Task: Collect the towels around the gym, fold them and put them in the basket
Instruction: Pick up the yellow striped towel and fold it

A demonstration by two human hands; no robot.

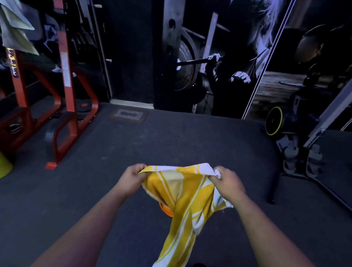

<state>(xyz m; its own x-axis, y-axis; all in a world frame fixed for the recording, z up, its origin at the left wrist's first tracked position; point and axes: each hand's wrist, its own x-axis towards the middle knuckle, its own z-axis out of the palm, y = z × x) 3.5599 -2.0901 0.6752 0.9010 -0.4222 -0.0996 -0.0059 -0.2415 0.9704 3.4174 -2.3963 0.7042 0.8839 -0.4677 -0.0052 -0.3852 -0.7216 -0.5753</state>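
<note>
A yellow-and-white striped towel (186,197) is held in the lower middle of the frame, above the dark floor (107,180). Its upper edge is pinched at one end by the left hand (132,177) and at the other by the right hand (228,183), with the fingers of both curled round the cloth. Between the hands the edge sags slightly, and the rest hangs down in a twisted, narrowing drape toward the bottom of the frame. From this sag and drape the towel is judged to be light, soft and wholly limp: no shape will be kept unless it is stretched or laid flat. It looks neither slippery nor fragile, so a firm pinch should be enough. The best hold is judged to be at the two top corners, pulled apart until the edge is taut, so that the twist can fall out before folding. Something orange (166,210) shows just behind the hanging cloth; whether it is the basket cannot be told. Another pale cloth (12,22) is draped over the red rack (68,82) at the upper left.
</note>
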